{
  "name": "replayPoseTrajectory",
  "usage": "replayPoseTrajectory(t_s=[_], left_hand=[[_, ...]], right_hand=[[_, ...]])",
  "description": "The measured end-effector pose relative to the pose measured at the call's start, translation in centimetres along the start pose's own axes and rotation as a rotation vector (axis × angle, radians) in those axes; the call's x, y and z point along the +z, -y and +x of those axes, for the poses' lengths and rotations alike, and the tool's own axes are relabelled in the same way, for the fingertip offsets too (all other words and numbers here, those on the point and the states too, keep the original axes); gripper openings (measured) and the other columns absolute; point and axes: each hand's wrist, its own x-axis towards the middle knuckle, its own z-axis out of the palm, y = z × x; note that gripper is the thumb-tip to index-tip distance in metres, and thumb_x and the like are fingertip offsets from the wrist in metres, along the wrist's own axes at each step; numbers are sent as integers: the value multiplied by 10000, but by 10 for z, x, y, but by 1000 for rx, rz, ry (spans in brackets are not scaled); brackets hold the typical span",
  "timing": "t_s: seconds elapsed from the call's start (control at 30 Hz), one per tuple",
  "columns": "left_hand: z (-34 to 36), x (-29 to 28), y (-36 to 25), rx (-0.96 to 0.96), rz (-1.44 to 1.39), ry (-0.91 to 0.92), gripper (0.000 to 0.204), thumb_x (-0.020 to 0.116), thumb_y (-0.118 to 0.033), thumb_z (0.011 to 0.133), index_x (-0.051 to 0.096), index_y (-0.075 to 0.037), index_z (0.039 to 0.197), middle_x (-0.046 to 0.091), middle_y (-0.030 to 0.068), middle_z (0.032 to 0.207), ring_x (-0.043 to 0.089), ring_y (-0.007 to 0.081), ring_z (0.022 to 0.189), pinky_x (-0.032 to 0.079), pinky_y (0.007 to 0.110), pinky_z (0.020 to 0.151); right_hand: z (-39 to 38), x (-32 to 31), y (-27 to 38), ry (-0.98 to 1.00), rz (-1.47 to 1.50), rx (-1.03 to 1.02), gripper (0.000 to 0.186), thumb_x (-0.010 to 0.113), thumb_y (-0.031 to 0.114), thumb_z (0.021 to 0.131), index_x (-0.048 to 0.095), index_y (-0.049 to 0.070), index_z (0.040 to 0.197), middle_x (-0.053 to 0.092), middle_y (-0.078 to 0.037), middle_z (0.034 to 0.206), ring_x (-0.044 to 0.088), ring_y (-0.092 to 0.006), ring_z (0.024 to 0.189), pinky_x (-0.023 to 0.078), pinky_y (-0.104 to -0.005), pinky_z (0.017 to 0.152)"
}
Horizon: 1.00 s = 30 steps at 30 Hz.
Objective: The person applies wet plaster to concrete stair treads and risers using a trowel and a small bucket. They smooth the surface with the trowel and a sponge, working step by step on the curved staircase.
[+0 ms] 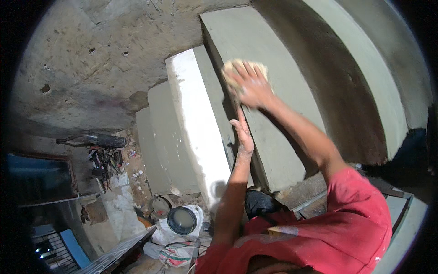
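My right hand (253,87) is spread over a pale yellow sponge (261,71) and presses it onto the flat top of a grey, smoothly plastered step (278,137), at its left edge. Just below it, my left hand (244,137) holds nothing that I can see. Its fingers point up along that same edge, with the thumb apart, close to the upright face of the step. Whether the left fingertips touch the step I cannot tell. To the left lies a step with a white, patchy surface (194,107).
More grey steps (169,141) descend on the left, and others (365,55) rise on the right. A rough wall (105,50) borders them. Below stand a dark bucket (181,220) of greyish liquid and white sacks (175,255). Scrap (107,160) lies near a dark cylinder (105,139).
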Motion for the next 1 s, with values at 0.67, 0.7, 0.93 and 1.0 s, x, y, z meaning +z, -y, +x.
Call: replayPoseTrajectory(t_s=[0.67,0.7,0.93,1.0], left_hand=[[25,-8,-6,-65,-246,17,1057,0,-798,991,126,5,1667,87,124,1765,44,255,1631,-23,419,1316],[21,-8,-4,-82,-237,-12,1066,-9,-802,984,128,6,1666,85,123,1765,31,252,1632,-31,419,1316],[14,-4,-4,-79,-288,-12,1089,-56,-802,968,131,15,1663,87,126,1764,36,256,1632,-27,419,1318],[12,-2,-10,-122,-177,-55,1106,-64,-809,959,116,23,1665,91,133,1762,31,270,1631,-22,417,1317]], right_hand=[[-132,-7,14,-55,106,-122,731,639,398,941,401,296,1624,300,-152,1708,239,-418,1583,197,-603,1275],[-177,-22,28,54,133,-74,768,685,383,907,412,292,1620,302,-153,1707,232,-420,1586,198,-621,1269],[-151,-37,37,175,75,-5,706,646,417,945,434,284,1605,320,-151,1701,257,-422,1578,217,-632,1257],[-51,4,8,-60,63,-30,663,590,459,977,432,307,1602,329,-135,1700,267,-416,1575,216,-619,1260]])
